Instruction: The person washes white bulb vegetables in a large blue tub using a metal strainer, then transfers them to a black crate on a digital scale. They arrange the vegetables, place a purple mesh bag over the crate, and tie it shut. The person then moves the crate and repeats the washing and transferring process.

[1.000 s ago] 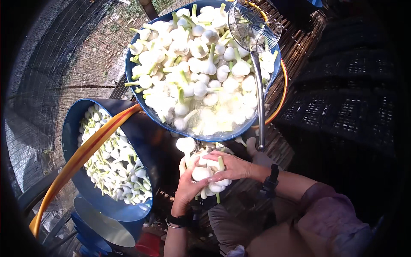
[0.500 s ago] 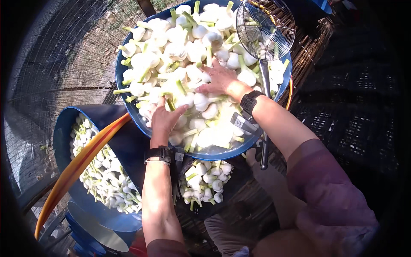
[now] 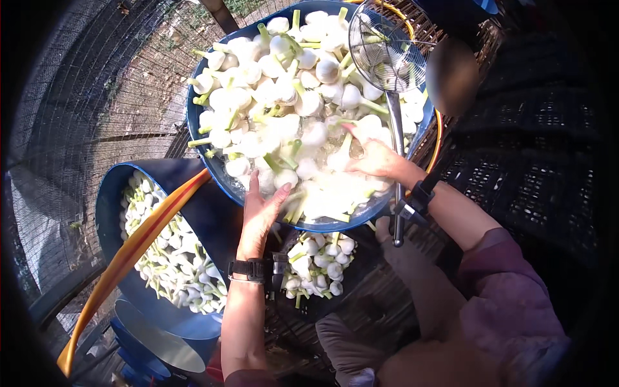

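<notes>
A blue tub (image 3: 325, 227) holds water and a heap of white garlic bulbs (image 3: 284, 90) with cut green stems. My left hand (image 3: 259, 216) reaches over its near rim, fingers spread against the bulbs and gripping none. On the right side of the tub, my right hand (image 3: 379, 158) is among wet bulbs, thumb and fingers apart; glare and splashing water hide some of its fingertips. A wire skimmer (image 3: 387, 51) rests across the tub's right side, its long metal handle passing by my right hand and over the near rim.
At left, a cut blue barrel (image 3: 145, 297) contains more garlic, with a yellow-orange hose (image 3: 126, 261) running across it. Below the tub sits another pile of garlic (image 3: 317, 266). Black plastic crates (image 3: 516, 161) stand at right. A blurred brown oval shape (image 3: 452, 76) appears beyond the skimmer.
My right hand has moved right and nearer to me, stirring up the water. My left hand has shifted slightly nearer to me. The brown oval shape has come into view.
</notes>
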The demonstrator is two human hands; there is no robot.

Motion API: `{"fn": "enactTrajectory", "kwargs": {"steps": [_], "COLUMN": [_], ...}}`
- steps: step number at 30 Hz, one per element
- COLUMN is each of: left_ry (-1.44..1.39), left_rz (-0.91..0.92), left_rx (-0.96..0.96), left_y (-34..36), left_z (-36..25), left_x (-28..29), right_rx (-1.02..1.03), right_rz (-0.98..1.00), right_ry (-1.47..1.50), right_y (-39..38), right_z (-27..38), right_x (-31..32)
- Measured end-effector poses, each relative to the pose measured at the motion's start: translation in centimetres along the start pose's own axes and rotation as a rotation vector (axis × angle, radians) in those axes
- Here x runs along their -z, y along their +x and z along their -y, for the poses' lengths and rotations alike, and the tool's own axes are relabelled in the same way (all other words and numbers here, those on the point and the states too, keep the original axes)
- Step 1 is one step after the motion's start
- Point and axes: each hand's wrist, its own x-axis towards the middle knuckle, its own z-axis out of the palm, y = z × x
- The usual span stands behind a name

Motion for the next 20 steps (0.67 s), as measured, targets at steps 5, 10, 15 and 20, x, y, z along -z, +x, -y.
{"fn": "enactTrajectory", "kwargs": {"steps": [5,10,15,20], "left_ry": [-0.305,-0.555,-0.566,-0.543], "left_rz": [0.042,0.14,0.115,0.104], "left_rx": [0.285,0.224,0.409,0.275], "left_y": [3.2,3.1,1.9,5.6], "left_z": [2.2,1.1,-0.9,6.7], "left_x": [-1.8,-4.3,-5.0,-5.3], "right_rx": [-0.132,-0.365,-0.29,-0.251], "right_rz": [0.123,0.23,0.461,0.388], "right_ry": [0.248,0.352,0.566,0.867], "right_y": [1.3,4.0,2.3,-0.1], "right_z": [-0.1,2.1,0.8,3.5], "right_x": [-1.2,-1.4,-1.2,-0.7]}}
